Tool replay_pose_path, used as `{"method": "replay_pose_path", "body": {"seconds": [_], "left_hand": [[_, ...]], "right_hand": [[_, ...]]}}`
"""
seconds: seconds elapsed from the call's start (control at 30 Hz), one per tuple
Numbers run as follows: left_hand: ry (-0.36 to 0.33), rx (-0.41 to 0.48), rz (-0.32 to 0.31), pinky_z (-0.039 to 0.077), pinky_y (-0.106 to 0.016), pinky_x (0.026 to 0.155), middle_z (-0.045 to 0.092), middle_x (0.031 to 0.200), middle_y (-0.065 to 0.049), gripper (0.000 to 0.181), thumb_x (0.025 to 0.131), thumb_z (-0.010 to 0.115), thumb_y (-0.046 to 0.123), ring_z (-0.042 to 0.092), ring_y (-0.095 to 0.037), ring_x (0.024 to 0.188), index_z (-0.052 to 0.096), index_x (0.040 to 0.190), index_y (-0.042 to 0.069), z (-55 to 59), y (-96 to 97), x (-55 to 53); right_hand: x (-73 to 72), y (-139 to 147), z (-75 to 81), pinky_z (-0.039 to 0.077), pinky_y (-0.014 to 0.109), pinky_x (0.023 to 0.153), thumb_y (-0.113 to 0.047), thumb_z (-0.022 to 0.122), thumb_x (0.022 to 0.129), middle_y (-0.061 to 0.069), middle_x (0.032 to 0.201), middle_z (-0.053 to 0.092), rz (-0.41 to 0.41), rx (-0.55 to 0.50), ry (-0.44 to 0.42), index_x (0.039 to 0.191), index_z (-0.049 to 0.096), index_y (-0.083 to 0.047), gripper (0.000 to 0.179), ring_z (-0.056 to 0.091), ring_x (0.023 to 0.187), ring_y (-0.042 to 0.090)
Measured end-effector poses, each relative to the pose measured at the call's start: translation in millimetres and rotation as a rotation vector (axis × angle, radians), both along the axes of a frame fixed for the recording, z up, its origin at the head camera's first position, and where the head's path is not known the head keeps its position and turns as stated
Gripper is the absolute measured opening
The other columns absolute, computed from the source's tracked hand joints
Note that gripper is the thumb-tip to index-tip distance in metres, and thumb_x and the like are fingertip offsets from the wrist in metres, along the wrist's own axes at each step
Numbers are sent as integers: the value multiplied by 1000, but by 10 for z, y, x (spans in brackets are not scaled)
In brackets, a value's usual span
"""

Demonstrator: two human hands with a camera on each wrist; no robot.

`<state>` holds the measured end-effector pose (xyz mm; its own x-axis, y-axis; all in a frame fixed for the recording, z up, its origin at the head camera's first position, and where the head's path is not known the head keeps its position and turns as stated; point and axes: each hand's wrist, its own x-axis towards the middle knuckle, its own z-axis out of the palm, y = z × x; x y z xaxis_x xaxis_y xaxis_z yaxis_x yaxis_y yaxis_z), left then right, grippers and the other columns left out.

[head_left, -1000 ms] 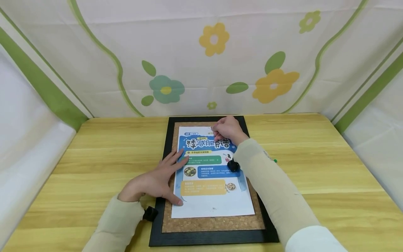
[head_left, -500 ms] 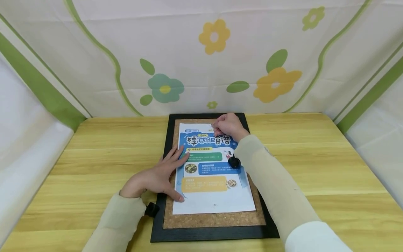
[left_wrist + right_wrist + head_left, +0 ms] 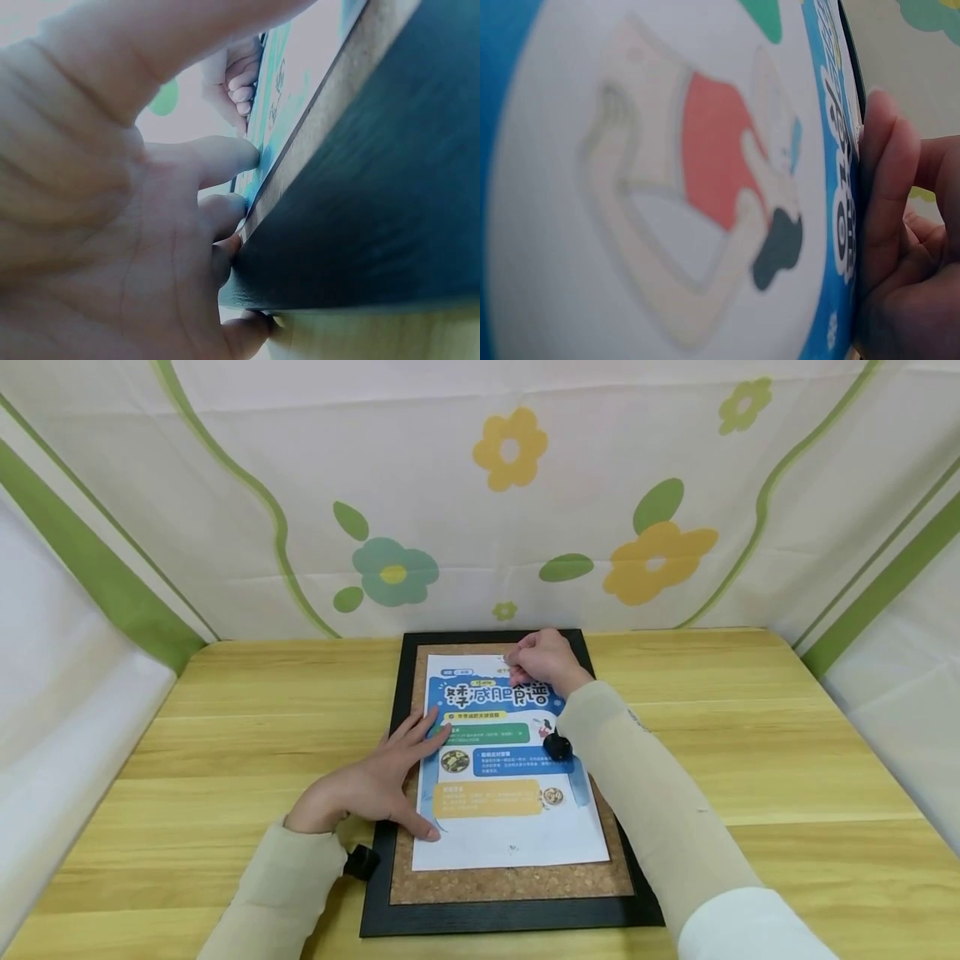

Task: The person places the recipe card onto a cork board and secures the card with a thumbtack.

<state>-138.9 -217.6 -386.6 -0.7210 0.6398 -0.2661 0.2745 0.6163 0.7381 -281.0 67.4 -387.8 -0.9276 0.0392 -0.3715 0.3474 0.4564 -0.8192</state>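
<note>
A printed poster (image 3: pixel 495 852) with blue, green and orange panels lies on a cork board (image 3: pixel 517 891) with a black frame (image 3: pixel 510 917). My left hand (image 3: pixel 371 785) rests spread over the left edge of the board, with thumb and fingertips on the poster's left margin. The left wrist view shows this palm (image 3: pixel 135 247) beside the frame's side. At the poster's top edge my right hand (image 3: pixel 551 660) has curled fingers, with thumb and forefinger together. In the right wrist view, a tiny pale thing (image 3: pixel 860 133) shows by the fingertips; its kind is hidden.
The board lies on a wood-grain table (image 3: pixel 277 710), its far edge close to a white flowered curtain (image 3: pixel 450 485). My right sleeve (image 3: pixel 645 785) crosses the board's right side and hides part of it.
The view has tilted slightly; both hands keep their places on the poster. A small green thing on the table beside my right sleeve, seen a second ago, is out of sight now.
</note>
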Motion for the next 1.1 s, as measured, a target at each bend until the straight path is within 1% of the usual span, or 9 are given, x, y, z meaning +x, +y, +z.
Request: {"method": "replay_pose_path", "body": {"seconds": [0.27,0.43,0.57,0.73,0.83,0.97,1.03,1.1], "left_hand": [[5,-2,18,1,-81,126,-8,183,-9,131,72,101,34,-16,-42,168,21,172,9,-11,-8,3],[12,-2,25,4,-81,126,-6,184,-10,128,73,101,34,-14,-43,168,23,172,9,1,-4,5],[24,3,48,9,-79,127,0,184,-12,118,76,99,30,-9,-45,168,31,170,8,23,15,5],[67,-9,113,21,-76,127,13,182,-14,100,81,95,26,5,-48,167,44,165,8,46,62,9],[89,-14,138,25,-75,126,18,181,-15,93,82,94,24,9,-49,167,49,162,8,51,78,11],[104,-19,153,26,-75,125,21,179,-16,90,83,93,24,11,-49,166,51,161,8,46,84,13],[111,-22,163,27,-75,125,23,179,-16,88,84,93,24,13,-49,165,51,160,8,40,82,15],[120,-21,168,27,-74,125,25,178,-17,86,84,93,24,14,-49,165,52,159,8,37,84,18]], "right_hand": [[1,-46,47,62,23,64,-20,69,106,10,89,76,31,57,11,115,69,-6,17,74,61,13],[7,-45,59,62,24,64,-20,69,106,10,89,76,34,62,14,116,69,-5,17,75,61,13],[16,-28,47,61,23,63,-21,70,106,10,88,76,11,48,9,116,69,-6,19,74,60,13],[34,-18,35,61,23,63,-23,71,105,9,86,75,-7,21,6,115,69,-7,19,74,61,14],[51,-9,33,60,22,63,-23,71,105,7,84,73,-15,-7,-1,116,69,-7,20,73,61,13],[105,21,62,55,20,60,-23,71,104,3,80,70,-20,-15,-4,117,70,-6,20,68,60,10],[161,52,114,51,21,60,-23,70,105,2,80,70,-5,-7,2,117,70,-6,21,63,59,10],[236,111,186,49,22,60,-23,69,105,3,81,71,28,10,26,117,71,-5,21,61,59,10]]}}
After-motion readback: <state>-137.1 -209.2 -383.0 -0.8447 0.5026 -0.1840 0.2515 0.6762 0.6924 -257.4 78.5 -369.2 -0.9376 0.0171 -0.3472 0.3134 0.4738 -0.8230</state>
